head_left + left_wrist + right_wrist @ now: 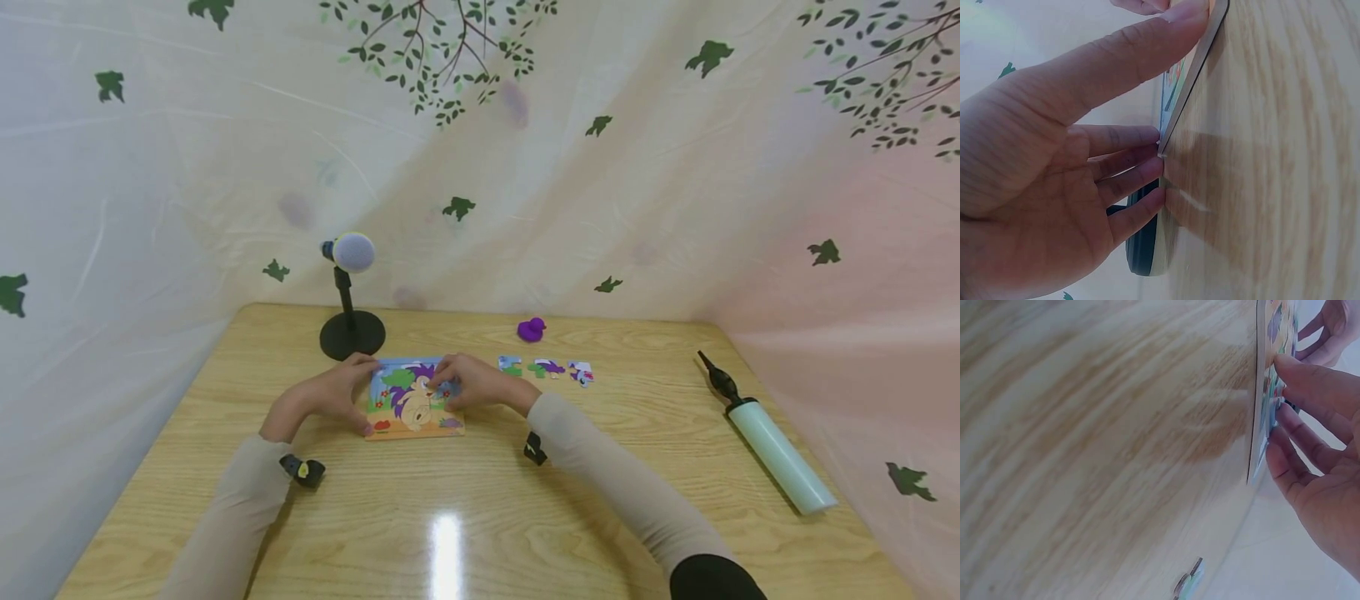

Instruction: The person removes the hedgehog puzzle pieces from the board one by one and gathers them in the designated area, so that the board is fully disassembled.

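A jigsaw puzzle (pixel 408 432) with a purple-haired cartoon figure lies in a flat tray on the wooden table. My left hand (pixel 330 394) rests along its left side, thumb at the near corner and fingers near the far corner. In the left wrist view those fingers (pixel 1125 170) are fairly straight and touch the tray edge. Over the right part of the puzzle, my right hand (pixel 480 383) has its curved fingertips and thumb about a puzzle piece (pixel 447 389) at the surface. Part of the picture is hidden beneath that hand.
Three loose puzzle pieces (pixel 550 367) lie in a row to the right. Behind them sits a purple rubber duck (pixel 532 330). A round-headed device on a black stand (pixel 352 333) stands at the back left. A pale green hand pump (pixel 780 454) lies far right.
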The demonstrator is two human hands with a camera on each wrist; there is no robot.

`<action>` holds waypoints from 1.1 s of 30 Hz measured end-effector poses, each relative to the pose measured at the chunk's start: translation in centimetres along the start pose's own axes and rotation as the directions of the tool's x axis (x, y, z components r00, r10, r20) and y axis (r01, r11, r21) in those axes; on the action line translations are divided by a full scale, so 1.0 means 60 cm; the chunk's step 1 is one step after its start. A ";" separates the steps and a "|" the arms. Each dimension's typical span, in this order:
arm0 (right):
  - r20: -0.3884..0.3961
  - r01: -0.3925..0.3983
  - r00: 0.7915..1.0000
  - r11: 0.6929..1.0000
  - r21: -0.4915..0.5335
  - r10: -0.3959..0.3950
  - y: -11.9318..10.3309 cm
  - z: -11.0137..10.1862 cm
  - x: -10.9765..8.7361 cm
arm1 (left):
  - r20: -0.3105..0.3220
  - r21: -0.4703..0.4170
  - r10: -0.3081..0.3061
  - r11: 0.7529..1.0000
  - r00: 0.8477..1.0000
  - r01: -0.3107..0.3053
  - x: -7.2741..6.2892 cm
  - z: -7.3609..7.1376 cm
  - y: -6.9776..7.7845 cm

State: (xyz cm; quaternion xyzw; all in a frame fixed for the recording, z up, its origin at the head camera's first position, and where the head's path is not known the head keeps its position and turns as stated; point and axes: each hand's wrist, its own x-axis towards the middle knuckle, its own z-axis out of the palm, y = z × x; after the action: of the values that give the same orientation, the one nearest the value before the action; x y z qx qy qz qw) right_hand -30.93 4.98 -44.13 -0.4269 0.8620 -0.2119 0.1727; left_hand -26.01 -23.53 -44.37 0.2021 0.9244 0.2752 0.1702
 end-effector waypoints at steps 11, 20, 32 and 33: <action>0.048 0.013 0.999 0.999 -0.038 -0.012 -0.007 -0.005 0.007 | -0.002 -0.012 -0.001 1.000 1.000 0.001 0.001 0.002 -0.005; 0.091 0.034 0.995 0.999 -0.029 -0.031 -0.007 -0.009 0.017 | 0.001 -0.011 0.015 1.000 1.000 -0.015 0.000 0.000 -0.003; 0.068 0.030 0.997 0.999 -0.027 -0.028 -0.011 -0.007 0.015 | 0.004 -0.020 0.016 1.000 1.000 -0.015 -0.002 0.000 -0.004; 0.062 0.030 0.998 0.999 -0.036 -0.028 -0.011 -0.006 0.014 | 0.003 -0.020 0.014 1.000 1.000 -0.014 -0.001 0.000 -0.005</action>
State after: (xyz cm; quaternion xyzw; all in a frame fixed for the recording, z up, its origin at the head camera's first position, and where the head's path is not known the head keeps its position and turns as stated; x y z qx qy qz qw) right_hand -31.15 4.01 -43.56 -0.4487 0.8539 -0.1850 0.1880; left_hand -26.03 -23.81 -44.56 0.2073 0.9198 0.2854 0.1719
